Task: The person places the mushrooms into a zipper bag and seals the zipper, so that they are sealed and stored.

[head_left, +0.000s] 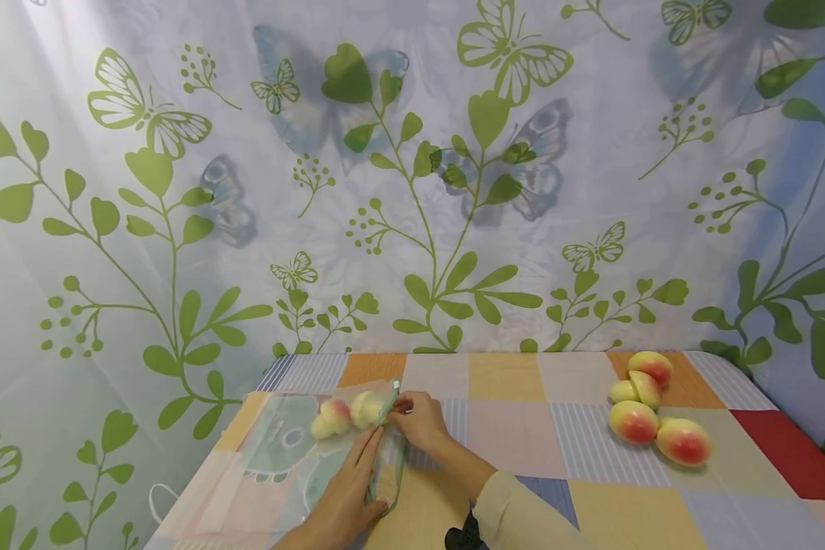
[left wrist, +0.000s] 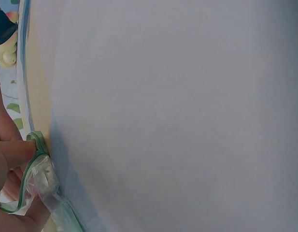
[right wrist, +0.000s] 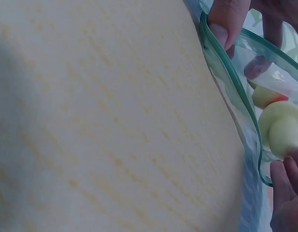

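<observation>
A clear zip bag [head_left: 282,489] with a green zip edge and a dinosaur print lies on the table at the left. Inside it, toward its far side, are a few pale yellow fruits [head_left: 337,416], some blushed red. My left hand [head_left: 344,485] holds the bag's mouth, its thumb and fingers spread along the green rim. At the far end of the mouth, my right hand [head_left: 422,420] pinches the rim with its fingertips. The right wrist view shows the mouth parted, with a pale fruit [right wrist: 284,128] behind the plastic near the right fingertips [right wrist: 281,179].
Several more yellow fruits with red blush [head_left: 684,443] lie grouped at the far right of the table. A patchwork cloth [head_left: 502,435] covers the table. Behind it hangs a curtain [head_left: 399,229] printed with leaves and butterflies. A white cable [head_left: 154,500] loops by the left edge.
</observation>
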A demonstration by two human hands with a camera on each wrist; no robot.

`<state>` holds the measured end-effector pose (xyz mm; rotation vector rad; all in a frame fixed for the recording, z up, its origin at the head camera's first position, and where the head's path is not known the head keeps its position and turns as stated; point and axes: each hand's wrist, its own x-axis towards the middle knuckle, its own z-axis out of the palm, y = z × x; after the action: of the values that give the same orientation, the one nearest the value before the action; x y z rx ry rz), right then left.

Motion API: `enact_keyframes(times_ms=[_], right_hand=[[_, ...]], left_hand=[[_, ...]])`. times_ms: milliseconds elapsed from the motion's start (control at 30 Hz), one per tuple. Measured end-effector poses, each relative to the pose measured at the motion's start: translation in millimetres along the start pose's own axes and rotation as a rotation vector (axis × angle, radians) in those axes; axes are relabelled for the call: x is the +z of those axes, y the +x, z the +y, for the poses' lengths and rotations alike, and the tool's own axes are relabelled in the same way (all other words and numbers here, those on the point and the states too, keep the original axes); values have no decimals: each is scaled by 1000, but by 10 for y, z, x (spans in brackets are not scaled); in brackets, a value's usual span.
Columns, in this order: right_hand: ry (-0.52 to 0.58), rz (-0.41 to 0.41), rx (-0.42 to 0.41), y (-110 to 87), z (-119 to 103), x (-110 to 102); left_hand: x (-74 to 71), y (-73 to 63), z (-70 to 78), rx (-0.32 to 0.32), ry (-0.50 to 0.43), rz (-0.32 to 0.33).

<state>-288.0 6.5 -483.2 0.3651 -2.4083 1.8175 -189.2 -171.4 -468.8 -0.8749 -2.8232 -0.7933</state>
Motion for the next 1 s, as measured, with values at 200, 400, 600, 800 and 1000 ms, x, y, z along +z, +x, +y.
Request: enact_keyframes(times_ms=[200,400,600,800,1000], right_hand=[[90,-110,68,-17,-34,-74],[145,-163,75,-25,-53,-198],[136,-183,65,-31,-68,-308],[137,-197,79,-26,-71,-424],[98,-203,81,-35,-102,-581]], left_hand=[[2,-4,11,-4,-1,-12],[5,4,8,-4,20,12],[19,3,-8,7,36,35],[24,-1,-13,20,32,42],[19,-1,-10,30,27,48]])
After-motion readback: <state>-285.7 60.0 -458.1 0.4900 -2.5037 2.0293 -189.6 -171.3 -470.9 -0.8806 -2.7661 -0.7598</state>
